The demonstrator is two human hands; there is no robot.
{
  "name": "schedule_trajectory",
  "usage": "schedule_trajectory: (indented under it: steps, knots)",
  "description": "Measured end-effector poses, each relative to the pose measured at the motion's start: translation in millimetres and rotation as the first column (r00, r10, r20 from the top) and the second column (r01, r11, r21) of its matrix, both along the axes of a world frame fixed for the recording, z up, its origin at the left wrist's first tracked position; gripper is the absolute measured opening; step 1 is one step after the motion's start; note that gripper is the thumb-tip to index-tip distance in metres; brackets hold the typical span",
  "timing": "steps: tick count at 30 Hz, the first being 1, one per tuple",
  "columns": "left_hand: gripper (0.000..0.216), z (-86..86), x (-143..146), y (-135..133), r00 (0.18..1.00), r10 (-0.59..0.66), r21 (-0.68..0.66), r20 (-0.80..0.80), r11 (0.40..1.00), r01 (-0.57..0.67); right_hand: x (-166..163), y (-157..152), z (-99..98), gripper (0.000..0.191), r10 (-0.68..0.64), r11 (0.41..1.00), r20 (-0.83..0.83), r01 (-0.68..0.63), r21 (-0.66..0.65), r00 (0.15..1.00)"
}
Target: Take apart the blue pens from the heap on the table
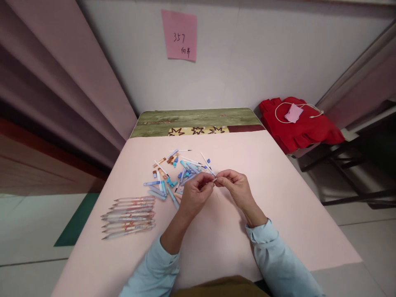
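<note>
Above the middle of the table, my left hand [197, 193] and my right hand [235, 187] meet with fingertips pinched. Between them is a small whitish thin piece [214, 180], mostly hidden by the fingers; its kind is unclear. Just beyond and left of my hands lies a loose heap of pen parts: blue and lilac pen barrels [172, 198], small turquoise and blue caps [170, 182], brown-and-peach pieces [162, 173] and white refills [205, 159] with dark tips. Left of my left hand, several assembled pens [128, 216] with printed barrels lie side by side, tips pointing left.
Pale pink paper covers the table [278, 243]; a green wood-patterned strip [198, 118] shows at its far end. A pink note [179, 36] is on the wall behind. At right, a red cloth-covered seat [297, 128] bears a white cable [280, 113]. A curtain [77, 70] hangs left.
</note>
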State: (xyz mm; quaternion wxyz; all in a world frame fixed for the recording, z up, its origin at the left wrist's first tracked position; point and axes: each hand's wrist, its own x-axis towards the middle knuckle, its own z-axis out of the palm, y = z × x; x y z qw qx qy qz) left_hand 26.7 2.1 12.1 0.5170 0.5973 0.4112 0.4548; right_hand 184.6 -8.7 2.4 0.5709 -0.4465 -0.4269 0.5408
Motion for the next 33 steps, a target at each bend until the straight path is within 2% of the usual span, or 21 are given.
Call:
schedule_trajectory:
  steps: [5,10,12,15,18,20,22,24,26,29,33]
  knots:
    - [0.006,2.5,0.9,-1.2,0.995,0.026,0.085,-0.093,0.996,-0.018,1.4,-2.7,3.7,0.01,0.001,0.997,0.094,-0.008,0.074,0.996]
    - [0.005,4.1,0.5,-2.6,0.974,0.084,0.222,-0.209,0.974,-0.036,2.6,-2.7,3.1,0.009,-0.019,0.982,0.27,-0.033,0.187,0.963]
    - [0.006,4.5,-2.1,-1.0,0.972,0.096,0.221,-0.215,0.974,-0.048,2.6,-1.3,0.4,0.009,-0.024,0.982,0.301,-0.034,0.185,0.953]
    - [0.006,4.0,-9.7,6.7,0.986,0.154,0.095,-0.068,0.984,-0.147,1.6,0.2,-6.6,0.01,-0.029,0.997,0.278,0.007,0.08,0.96]
    - [0.015,2.3,-18.2,17.5,0.945,0.259,-0.12,0.2,0.964,-0.239,-2.0,-1.0,-13.6,0.004,-0.001,1.0,0.414,-0.012,0.027,0.91]
    - [0.019,1.2,-21.4,22.7,0.889,0.293,-0.252,0.352,0.944,-0.212,-6.5,-3.2,-16.3,0.005,0.047,0.994,0.576,-0.098,0.057,0.816]
    - [0.021,0.7,-22.1,25.0,0.843,0.309,-0.335,0.44,0.928,-0.165,-11.7,-5.8,-17.9,0.013,0.076,0.973,0.721,-0.209,0.096,0.688]
    - [0.023,1.0,-21.1,24.8,0.819,0.321,-0.374,0.476,0.916,-0.142,-15.9,-7.8,-19.2,0.017,0.075,0.947,0.82,-0.298,0.119,0.568]
    - [0.025,2.0,-19.9,23.9,0.806,0.326,-0.387,0.495,0.913,-0.132,-17.9,-8.8,-20.7,0.017,0.06,0.929,0.871,-0.347,0.131,0.488]
    - [0.029,3.6,-20.3,23.8,0.783,0.333,-0.406,0.525,0.907,-0.114,-15.0,-8.0,-21.9,0.014,0.039,0.917,0.879,-0.366,0.157,0.475]
    - [0.033,4.5,-24.9,26.7,0.746,0.35,-0.441,0.567,0.893,-0.084,-4.0,-3.9,-21.8,0.016,-0.047,0.948,0.851,-0.244,0.203,0.523]
